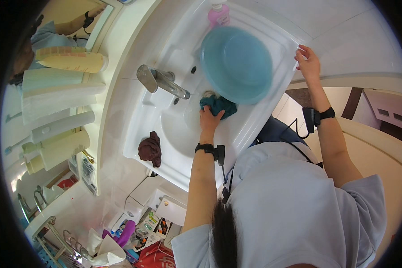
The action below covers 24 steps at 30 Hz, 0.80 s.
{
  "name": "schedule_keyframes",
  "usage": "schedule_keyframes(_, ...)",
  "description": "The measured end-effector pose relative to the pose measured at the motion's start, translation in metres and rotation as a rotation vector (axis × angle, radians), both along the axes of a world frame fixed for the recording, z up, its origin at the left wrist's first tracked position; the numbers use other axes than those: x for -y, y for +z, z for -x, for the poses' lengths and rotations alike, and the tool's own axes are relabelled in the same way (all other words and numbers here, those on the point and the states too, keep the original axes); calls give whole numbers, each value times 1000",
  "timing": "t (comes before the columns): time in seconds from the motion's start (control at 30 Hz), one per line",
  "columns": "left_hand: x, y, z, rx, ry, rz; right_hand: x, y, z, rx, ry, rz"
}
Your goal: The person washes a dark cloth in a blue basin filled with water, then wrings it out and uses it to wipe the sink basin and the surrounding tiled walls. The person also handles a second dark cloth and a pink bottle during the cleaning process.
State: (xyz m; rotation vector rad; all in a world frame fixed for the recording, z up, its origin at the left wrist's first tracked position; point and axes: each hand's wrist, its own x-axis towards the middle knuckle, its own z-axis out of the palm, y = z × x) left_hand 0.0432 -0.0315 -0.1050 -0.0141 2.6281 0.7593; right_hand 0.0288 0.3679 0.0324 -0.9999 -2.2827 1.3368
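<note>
My left hand [209,119] is over the white washbasin [174,138], its fingers pressed into a bunched dark teal cloth [220,106] and gripping it. A paler patch shows at the cloth's far end. Close beside the cloth, a round light-blue plastic tub [236,64] rests on the washbasin, its rim partly over the cloth. My right hand [308,64] is at the washbasin's right edge, fingers loosely bent and apart, with nothing seen in them. The chrome faucet [163,83] points toward the cloth from the left. A crumpled dark brown cloth [150,149] lies on the washbasin's left part.
A pink pump bottle [219,16] stands behind the tub. Along the left, a mirror shelf holds a yellow tube [71,60] and other bottles. Below left are a purple object [125,233], a red bag [154,257] and assorted packages. Each wrist wears a strapped black device with a cable.
</note>
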Motion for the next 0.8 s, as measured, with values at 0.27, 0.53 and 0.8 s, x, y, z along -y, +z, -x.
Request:
schedule_keyframes(0.27, -35, 24, 10, -60, -52, -24, 59, -9, 5, -27, 278, 122)
schedule_keyframes(0.53, -42, 11, 8, -128, -67, -84, 161, 17, 5, -156, 464, -611)
schedule_keyframes(0.8, -4, 26, -12, 66, 179, -435, 117, 43, 23, 125, 477, -331)
